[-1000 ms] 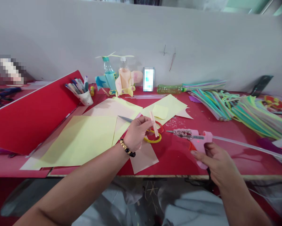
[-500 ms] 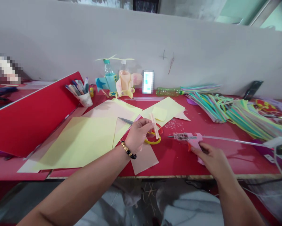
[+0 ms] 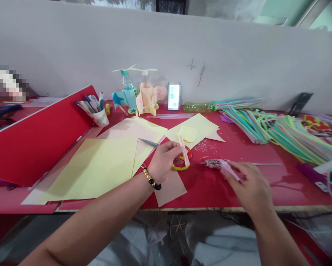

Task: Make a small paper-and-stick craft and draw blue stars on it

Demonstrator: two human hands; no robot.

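Note:
My left hand (image 3: 164, 159), with a black and gold bead bracelet at the wrist, pinches a narrow pale strip (image 3: 185, 156) between thumb and fingertips. Whether the strip is wood or folded paper I cannot tell. Under that hand lie scissors (image 3: 148, 143) with red and yellow handles, their blades pointing left. On the red table, my right hand (image 3: 250, 183) has its fingers closed around a pink glue gun (image 3: 214, 163). Its nozzle points left, and a clear glue stick (image 3: 268, 164) juts out behind. The palm hides part of the gun.
Yellow sheets (image 3: 96, 166) and a pink paper piece (image 3: 171, 188) cover the left and middle. Behind stand a cup of pens (image 3: 101, 117), decorated bottles (image 3: 146, 92) and a phone (image 3: 174, 96). A green bottle (image 3: 198, 107) and pastel strips (image 3: 295, 136) lie at back right.
My right hand has moved its grip forward over the glue gun, which is turned and tilted differently. My left hand with the strip has shifted slightly right.

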